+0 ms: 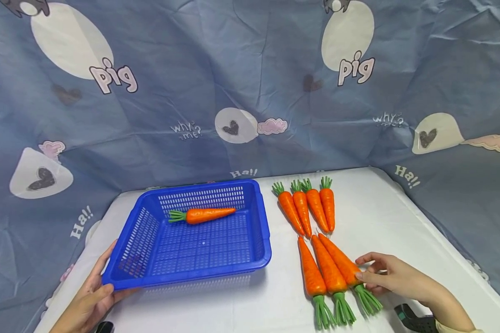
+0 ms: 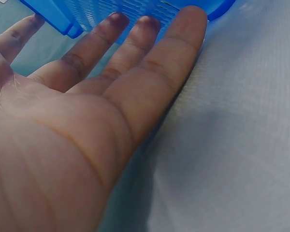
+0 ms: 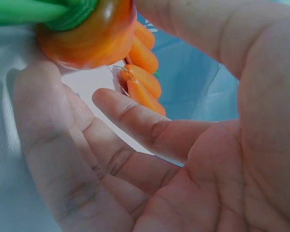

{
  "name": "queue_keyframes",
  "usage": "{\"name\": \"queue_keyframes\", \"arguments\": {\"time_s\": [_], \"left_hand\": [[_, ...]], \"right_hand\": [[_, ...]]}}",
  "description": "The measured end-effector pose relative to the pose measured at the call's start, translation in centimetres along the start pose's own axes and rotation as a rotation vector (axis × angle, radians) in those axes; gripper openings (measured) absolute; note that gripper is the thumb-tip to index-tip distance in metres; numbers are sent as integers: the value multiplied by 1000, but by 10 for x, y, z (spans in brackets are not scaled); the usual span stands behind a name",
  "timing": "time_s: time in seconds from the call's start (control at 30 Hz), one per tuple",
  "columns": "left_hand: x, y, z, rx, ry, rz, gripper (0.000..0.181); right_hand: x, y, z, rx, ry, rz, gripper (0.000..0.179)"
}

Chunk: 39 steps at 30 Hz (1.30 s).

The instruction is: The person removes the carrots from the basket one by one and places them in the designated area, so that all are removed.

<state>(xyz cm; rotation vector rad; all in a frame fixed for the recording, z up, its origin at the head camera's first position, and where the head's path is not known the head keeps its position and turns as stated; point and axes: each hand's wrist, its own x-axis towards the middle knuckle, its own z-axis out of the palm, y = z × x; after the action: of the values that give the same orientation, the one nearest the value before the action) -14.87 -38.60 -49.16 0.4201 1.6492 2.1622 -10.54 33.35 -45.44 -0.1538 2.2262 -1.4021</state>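
A blue plastic basket (image 1: 200,249) with slotted sides stands on the left. One orange carrot (image 1: 210,215) with a green top lies inside it, near the back wall. My left hand (image 1: 87,300) is at the basket's near left corner, its extended fingers against the basket in the left wrist view. On the right, three carrots lie side by side, green tops toward me. My right hand (image 1: 393,277) is beside the rightmost carrot (image 1: 341,259), thumb at its thick end. In the right wrist view the fingers (image 3: 43,111) are spread loosely around that carrot's end.
Farther back lies a row of several carrots (image 1: 312,208), green tops pointing away, their tips close to the nearer three. A white cloth (image 1: 400,222) covers the table. Behind and at both sides hangs a blue-grey printed curtain (image 1: 233,69).
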Motion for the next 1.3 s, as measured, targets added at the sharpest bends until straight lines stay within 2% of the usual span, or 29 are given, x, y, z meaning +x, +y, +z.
{"name": "queue_keyframes", "arguments": {"time_s": [0.17,0.37,0.5,0.63,0.73,0.9,1.07,1.3], "left_hand": [[0,1,-2,-18,-24,12,75],[-1,-3,-4,-37,-63,37,75],[-3,-3,-2,-20,-22,2,76],[-4,0,-1,-4,31,-28,76],[-5,2,-2,2,45,-30,76],[-6,2,-3,22,24,-5,74],[-6,3,-2,13,8,17,73],[-2,0,1,-31,-61,31,74]], "right_hand": [[-3,-3,-5,-25,30,-13,51],[-3,-17,-10,-125,131,-6,55],[2,-37,-12,-186,194,-22,56],[14,-66,-11,-222,223,-71,56],[25,-88,-8,-247,222,-131,54],[44,-119,3,-277,184,-222,50],[59,-140,13,-283,145,-237,51],[79,-163,24,-316,126,-222,54]]}}
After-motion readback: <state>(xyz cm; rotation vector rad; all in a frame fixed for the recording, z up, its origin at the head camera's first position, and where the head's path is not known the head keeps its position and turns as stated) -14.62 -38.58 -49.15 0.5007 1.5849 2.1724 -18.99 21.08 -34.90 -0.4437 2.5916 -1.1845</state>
